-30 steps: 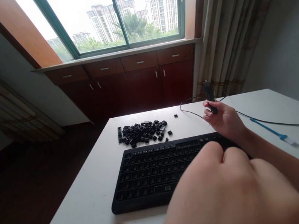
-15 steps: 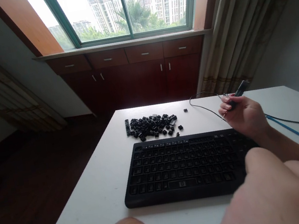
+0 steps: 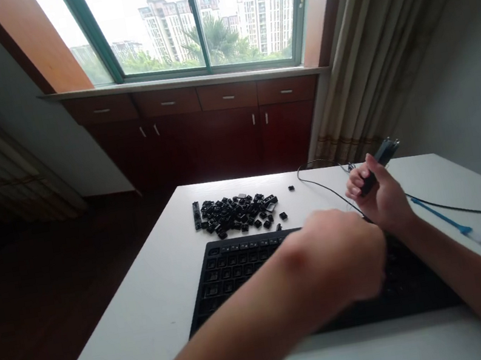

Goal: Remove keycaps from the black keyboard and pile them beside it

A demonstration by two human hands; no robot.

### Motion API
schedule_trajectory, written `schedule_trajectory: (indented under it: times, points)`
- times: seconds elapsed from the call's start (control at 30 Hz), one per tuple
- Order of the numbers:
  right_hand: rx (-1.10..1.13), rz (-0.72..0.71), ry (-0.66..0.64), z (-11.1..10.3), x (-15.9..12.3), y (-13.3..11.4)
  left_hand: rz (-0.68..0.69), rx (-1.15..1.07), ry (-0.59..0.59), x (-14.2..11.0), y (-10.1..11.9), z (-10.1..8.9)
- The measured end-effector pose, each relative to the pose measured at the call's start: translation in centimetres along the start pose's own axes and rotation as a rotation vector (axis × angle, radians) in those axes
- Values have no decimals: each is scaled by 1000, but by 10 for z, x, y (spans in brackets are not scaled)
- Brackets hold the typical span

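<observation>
The left hand (image 3: pixel 336 253) is reaching in from 7 o'clock and hovering, blurred, over the middle of the black keyboard (image 3: pixel 232 270), its back toward the camera. Its fingers are curling out of sight beneath it, so I cannot tell whether they are clasping anything or touching the keys. The right hand (image 3: pixel 375 197) is coming in from 4 o'clock and gripping a dark, stick-like tool (image 3: pixel 384 154) between thumb and curled fingers, the tool's far end tilting up toward 1 o'clock.

The keyboard is lying flat on the white bench (image 3: pixel 129 340), rows of square key sockets showing at its 9 o'clock end, while hand and forearm are covering much of the rest. Just beyond it, at 11 o'clock, a heap of small black keycaps (image 3: pixel 237 212) is spreading out, with a narrow dark strip (image 3: pixel 197 217) standing out at the heap's 9 o'clock end. A lone keycap (image 3: pixel 291 188) is sitting apart at 12 o'clock.

A thin dark cable (image 3: pixel 461 207) is running out from behind the right wrist toward 3 o'clock; another stretch is looping at 12 o'clock. A blue tool with a pale tip (image 3: pixel 443 216) is lying at 2 o'clock, near the right forearm.
</observation>
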State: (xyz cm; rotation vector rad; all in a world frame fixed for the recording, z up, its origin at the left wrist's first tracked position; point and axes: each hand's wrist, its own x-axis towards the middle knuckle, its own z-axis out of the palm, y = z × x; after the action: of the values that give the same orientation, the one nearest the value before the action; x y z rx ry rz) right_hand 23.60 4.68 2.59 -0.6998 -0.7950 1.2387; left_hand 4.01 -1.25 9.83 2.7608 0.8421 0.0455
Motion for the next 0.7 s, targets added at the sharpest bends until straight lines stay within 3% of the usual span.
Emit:
schedule_trajectory:
  times: [0.13,0.27,0.37,0.47,0.57,0.7]
  points:
    - [-43,-105,-10,3,-2,1,-19,150,-192,37,-36,-10]
    - [9,-103,-3,6,-5,-1,-5,139,-177,48,-53,3]
    - [5,-10,11,12,-9,-1,43,79,-148,47,-53,10]
    - [-86,77,61,19,-14,3,85,6,-145,50,-55,14]
    - [-221,72,151,25,-17,9,58,-82,-156,53,-61,16]
    - [-189,99,188,28,-19,12,57,-136,-156,55,-68,19]
